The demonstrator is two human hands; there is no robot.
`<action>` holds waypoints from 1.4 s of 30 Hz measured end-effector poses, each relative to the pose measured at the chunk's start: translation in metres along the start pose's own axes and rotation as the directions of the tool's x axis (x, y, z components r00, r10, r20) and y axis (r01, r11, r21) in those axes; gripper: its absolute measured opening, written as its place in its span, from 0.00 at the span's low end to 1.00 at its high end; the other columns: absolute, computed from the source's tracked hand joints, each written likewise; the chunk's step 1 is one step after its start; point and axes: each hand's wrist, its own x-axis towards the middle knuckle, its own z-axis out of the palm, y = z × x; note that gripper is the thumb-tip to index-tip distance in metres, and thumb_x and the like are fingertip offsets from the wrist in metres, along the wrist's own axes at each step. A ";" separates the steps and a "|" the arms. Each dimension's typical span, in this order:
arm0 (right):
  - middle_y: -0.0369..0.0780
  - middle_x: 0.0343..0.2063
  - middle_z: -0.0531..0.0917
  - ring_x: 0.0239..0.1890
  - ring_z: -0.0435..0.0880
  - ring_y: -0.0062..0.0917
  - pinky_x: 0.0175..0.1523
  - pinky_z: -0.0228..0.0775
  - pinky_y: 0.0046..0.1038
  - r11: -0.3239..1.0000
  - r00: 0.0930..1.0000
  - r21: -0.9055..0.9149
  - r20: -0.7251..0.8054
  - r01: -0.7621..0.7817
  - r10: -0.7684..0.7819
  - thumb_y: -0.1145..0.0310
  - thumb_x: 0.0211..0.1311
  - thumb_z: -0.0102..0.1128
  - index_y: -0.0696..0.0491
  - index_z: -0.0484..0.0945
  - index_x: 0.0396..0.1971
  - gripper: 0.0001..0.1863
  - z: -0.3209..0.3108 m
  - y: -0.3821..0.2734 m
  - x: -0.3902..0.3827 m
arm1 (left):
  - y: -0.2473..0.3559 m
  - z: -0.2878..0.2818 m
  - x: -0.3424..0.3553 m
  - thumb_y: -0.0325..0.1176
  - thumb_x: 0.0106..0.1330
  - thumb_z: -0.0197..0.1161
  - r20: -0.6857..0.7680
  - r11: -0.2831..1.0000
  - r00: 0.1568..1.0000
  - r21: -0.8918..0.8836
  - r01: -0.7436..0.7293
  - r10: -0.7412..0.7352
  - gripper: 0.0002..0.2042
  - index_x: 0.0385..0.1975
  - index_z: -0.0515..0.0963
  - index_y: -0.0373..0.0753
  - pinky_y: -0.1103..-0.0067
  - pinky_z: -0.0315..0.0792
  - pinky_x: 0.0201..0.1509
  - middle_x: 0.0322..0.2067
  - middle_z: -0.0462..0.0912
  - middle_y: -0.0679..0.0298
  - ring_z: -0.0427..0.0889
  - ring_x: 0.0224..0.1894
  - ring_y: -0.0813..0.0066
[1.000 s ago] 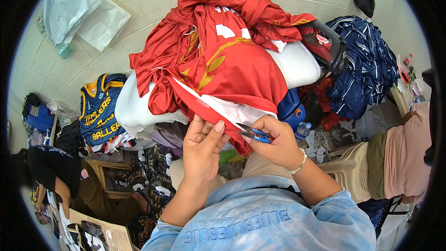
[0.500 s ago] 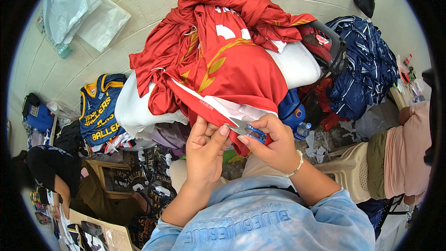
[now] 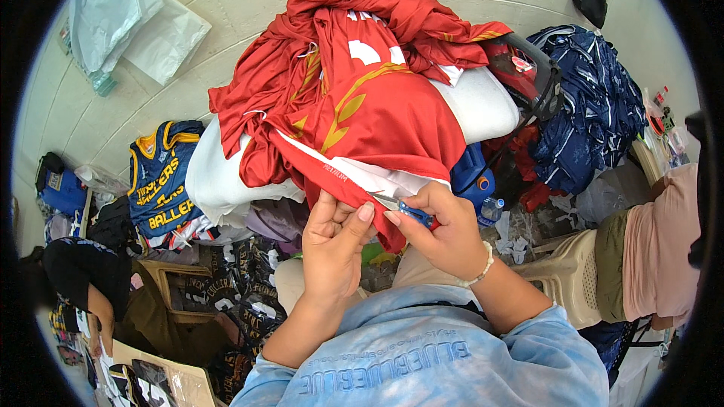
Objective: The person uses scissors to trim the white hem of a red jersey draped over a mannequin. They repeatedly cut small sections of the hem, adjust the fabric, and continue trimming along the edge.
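A red jersey [image 3: 400,117] with gold leaf shapes and white lettering lies heaped over a white padded surface, its near edge drawn toward me. My left hand [image 3: 335,237] pinches that edge between thumb and fingers. In my right hand [image 3: 441,222] is a pair of blue-handled thread snips [image 3: 411,211]. Their metal blades point left, at the jersey's edge close to my left fingertips. The blades look nearly together. Whether a thread lies between them is too small to tell.
Navy patterned garments [image 3: 581,105] are piled at right, beside a clear-lidded case [image 3: 520,68]. A blue jug [image 3: 473,173] and a water bottle [image 3: 491,211] stand below. A navy jersey [image 3: 164,181] hangs at left. One person [image 3: 90,279] bends at left; another [image 3: 660,245] sits at right.
The snips' blades, spread apart before, have come nearly together. Both hands stay almost in the same place, and the jersey's edge has shifted only slightly.
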 end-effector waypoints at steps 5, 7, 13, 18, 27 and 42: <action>0.35 0.22 0.79 0.25 0.75 0.13 0.29 0.67 0.18 0.951 0.990 0.276 0.010 -0.139 0.142 0.71 0.53 0.69 0.57 0.74 0.30 0.11 0.005 0.000 -0.001 | -0.002 0.002 0.000 0.19 0.65 0.55 0.000 1.000 1.000 -0.009 0.004 -0.004 0.27 0.64 0.58 0.37 0.81 0.75 0.48 0.49 0.78 0.60 0.79 0.48 0.77; 0.32 0.22 0.77 0.26 0.73 0.10 0.31 0.66 0.17 0.820 0.963 0.508 0.091 -0.263 0.253 0.74 0.54 0.68 0.57 0.74 0.30 0.10 0.008 0.001 -0.003 | -0.003 0.003 0.001 0.19 0.65 0.55 0.019 1.000 1.000 -0.013 -0.011 0.011 0.26 0.63 0.59 0.38 0.80 0.76 0.49 0.50 0.77 0.60 0.78 0.49 0.75; 0.31 0.22 0.76 0.26 0.72 0.10 0.31 0.65 0.16 0.892 0.943 0.350 0.269 -0.286 0.197 0.76 0.55 0.65 0.58 0.73 0.31 0.09 -0.004 0.009 -0.004 | -0.002 0.000 0.009 0.20 0.65 0.57 -0.043 0.994 0.999 -0.107 0.015 -0.020 0.28 0.64 0.57 0.40 0.83 0.75 0.47 0.46 0.78 0.65 0.79 0.46 0.80; 0.34 0.24 0.79 0.26 0.74 0.11 0.31 0.66 0.17 0.903 0.971 0.366 0.166 -0.224 0.173 0.72 0.55 0.67 0.58 0.73 0.32 0.11 -0.006 0.010 -0.005 | 0.001 -0.001 0.010 0.21 0.65 0.57 -0.023 0.995 0.998 -0.092 0.048 -0.050 0.26 0.62 0.60 0.41 0.82 0.77 0.47 0.45 0.78 0.66 0.79 0.46 0.81; 0.35 0.24 0.80 0.25 0.75 0.13 0.29 0.67 0.18 0.974 0.998 0.218 0.018 -0.060 0.058 0.69 0.53 0.71 0.58 0.74 0.33 0.14 0.002 0.008 -0.005 | -0.002 0.003 0.005 0.20 0.66 0.54 -0.021 0.996 1.000 -0.086 0.019 -0.021 0.28 0.65 0.56 0.41 0.79 0.79 0.48 0.47 0.77 0.63 0.80 0.46 0.77; 0.32 0.22 0.76 0.26 0.72 0.11 0.31 0.65 0.18 0.848 0.976 0.486 0.053 -0.211 0.212 0.72 0.56 0.67 0.57 0.74 0.31 0.10 0.008 0.009 -0.004 | -0.008 0.001 0.005 0.20 0.66 0.54 -0.054 0.995 0.997 -0.090 0.042 -0.047 0.28 0.65 0.56 0.41 0.81 0.80 0.45 0.47 0.78 0.64 0.81 0.45 0.78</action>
